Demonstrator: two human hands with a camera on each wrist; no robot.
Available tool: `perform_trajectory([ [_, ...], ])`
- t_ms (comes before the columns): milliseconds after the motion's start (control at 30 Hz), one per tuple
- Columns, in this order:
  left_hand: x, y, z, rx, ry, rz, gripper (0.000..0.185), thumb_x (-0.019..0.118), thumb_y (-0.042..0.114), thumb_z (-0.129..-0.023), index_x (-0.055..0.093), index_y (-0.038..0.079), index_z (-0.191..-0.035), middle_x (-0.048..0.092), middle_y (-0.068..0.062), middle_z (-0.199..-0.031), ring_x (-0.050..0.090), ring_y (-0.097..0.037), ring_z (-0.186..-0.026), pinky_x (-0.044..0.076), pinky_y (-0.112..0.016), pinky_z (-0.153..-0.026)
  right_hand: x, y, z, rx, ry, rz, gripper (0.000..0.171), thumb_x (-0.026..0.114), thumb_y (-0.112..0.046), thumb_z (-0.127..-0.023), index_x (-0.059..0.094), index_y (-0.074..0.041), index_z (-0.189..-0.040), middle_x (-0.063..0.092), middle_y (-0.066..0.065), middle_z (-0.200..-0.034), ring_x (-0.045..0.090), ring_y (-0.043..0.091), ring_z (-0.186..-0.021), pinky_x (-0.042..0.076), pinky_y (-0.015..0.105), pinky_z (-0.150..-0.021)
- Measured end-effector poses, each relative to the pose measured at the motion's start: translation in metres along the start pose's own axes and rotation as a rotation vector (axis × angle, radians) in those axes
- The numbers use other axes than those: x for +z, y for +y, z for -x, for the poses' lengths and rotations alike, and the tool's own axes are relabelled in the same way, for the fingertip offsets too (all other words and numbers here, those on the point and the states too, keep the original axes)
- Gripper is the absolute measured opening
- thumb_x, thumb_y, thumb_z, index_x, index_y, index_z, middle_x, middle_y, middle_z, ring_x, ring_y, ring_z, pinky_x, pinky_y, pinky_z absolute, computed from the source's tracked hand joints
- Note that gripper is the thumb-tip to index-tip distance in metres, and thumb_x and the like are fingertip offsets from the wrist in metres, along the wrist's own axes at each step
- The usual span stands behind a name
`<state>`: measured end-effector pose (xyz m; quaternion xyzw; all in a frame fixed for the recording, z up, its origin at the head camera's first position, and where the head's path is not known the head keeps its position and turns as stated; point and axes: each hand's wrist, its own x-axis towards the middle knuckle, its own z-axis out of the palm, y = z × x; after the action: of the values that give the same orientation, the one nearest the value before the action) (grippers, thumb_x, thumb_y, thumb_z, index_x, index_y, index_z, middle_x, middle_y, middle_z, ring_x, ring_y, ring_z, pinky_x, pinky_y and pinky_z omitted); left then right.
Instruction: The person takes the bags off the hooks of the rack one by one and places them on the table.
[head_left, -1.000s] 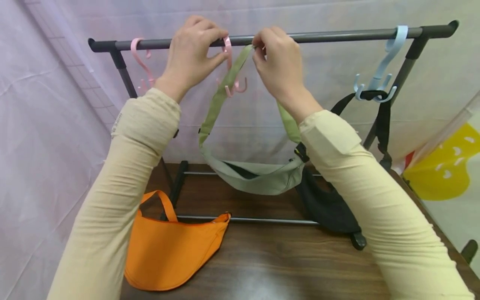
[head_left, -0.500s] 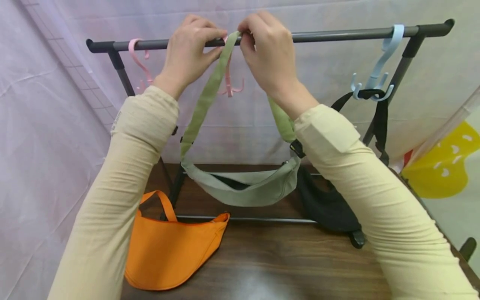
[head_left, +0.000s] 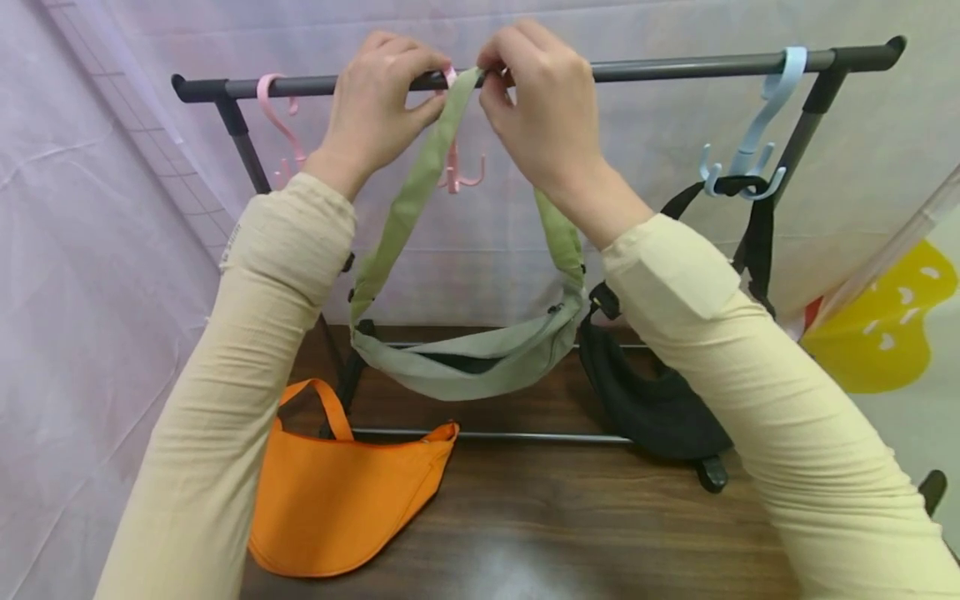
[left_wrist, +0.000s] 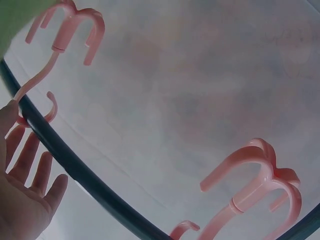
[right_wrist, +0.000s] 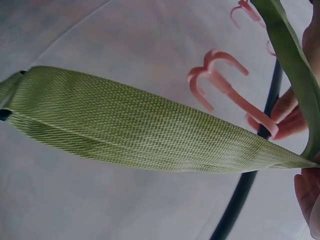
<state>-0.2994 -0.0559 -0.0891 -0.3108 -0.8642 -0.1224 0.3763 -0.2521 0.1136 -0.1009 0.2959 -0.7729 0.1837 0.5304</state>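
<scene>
both hands hold green bag strap at rail.

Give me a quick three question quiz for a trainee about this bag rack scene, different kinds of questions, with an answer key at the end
1. True or false: the black bag hangs from the blue hook.
2. Which bag lies on the wooden table? A) green B) orange C) black
3. Fill in: the right hand pinches the green bag's ______ up at the rail.

Key
1. True; its strap sits in the hook's prongs.
2. B; the orange bag lies flat by the rack's lower bar, while the green bag hangs in the air.
3. Strap. The left hand holds the middle pink hook on the rail beside it.
</scene>
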Motion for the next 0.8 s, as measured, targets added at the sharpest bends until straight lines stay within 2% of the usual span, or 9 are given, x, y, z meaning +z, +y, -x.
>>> perform_trajectory([
  [100,-0.002,0.001,0.003,-0.018,0.001,0.007,0.034,0.060,0.030,-0.087,0.061,0.012,-0.116,0.060,-0.001,-0.117,0.045,-0.018,-0.116,0.035,-0.028,-0.097,-0.006,-0.001,0.001,-0.002,-0.010,0.007,0.018,0.045,0.002,-0.084,0.062,0.004,-0.087,0.062,0.014,-0.086,0.060,0.020,-0.079,0.048,0.027,-0.072],
  [167,-0.004,0.002,0.008,-0.033,0.009,0.021,0.036,0.060,0.033,-0.086,0.061,0.014,-0.117,0.059,0.000,-0.118,0.044,-0.016,-0.116,0.035,-0.027,-0.097,-0.011,-0.002,0.002,0.029,-0.023,0.007,0.017,0.046,0.002,-0.083,0.063,0.004,-0.087,0.062,0.013,-0.086,0.060,0.018,-0.078,0.048,0.026,-0.071],
  [300,-0.005,0.001,0.021,-0.023,0.044,0.050,0.034,0.062,0.029,-0.085,0.062,0.012,-0.115,0.060,-0.002,-0.117,0.045,-0.018,-0.114,0.035,-0.027,-0.097,-0.022,-0.001,0.008,0.068,-0.018,0.001,0.016,0.047,0.001,-0.083,0.063,0.004,-0.085,0.063,0.012,-0.085,0.060,0.019,-0.077,0.047,0.027,-0.070],
  [600,-0.001,0.003,0.055,0.123,0.180,0.136,0.028,0.064,0.014,-0.083,0.064,0.002,-0.108,0.062,-0.010,-0.112,0.048,-0.026,-0.109,0.034,-0.030,-0.098,-0.050,0.010,0.024,0.060,0.044,0.076,0.020,0.045,-0.001,-0.085,0.064,0.007,-0.084,0.064,0.015,-0.083,0.060,0.021,-0.075,0.050,0.028,-0.065],
  [733,0.005,0.010,0.070,0.192,0.212,0.180,0.027,0.064,0.013,-0.082,0.064,-0.001,-0.106,0.062,-0.013,-0.110,0.050,-0.028,-0.107,0.035,-0.031,-0.098,-0.059,0.014,0.026,0.058,0.050,0.106,0.021,0.046,-0.005,-0.087,0.064,0.006,-0.085,0.064,0.015,-0.084,0.061,0.021,-0.076,0.049,0.023,-0.065],
  [800,0.009,0.014,0.079,0.202,0.211,0.209,0.028,0.064,0.013,-0.082,0.064,-0.001,-0.107,0.062,-0.014,-0.110,0.050,-0.029,-0.107,0.035,-0.032,-0.098,-0.062,0.015,0.026,0.069,0.049,0.114,0.022,0.045,-0.007,-0.088,0.064,0.005,-0.087,0.064,0.015,-0.085,0.061,0.021,-0.077,0.047,0.018,-0.066],
])
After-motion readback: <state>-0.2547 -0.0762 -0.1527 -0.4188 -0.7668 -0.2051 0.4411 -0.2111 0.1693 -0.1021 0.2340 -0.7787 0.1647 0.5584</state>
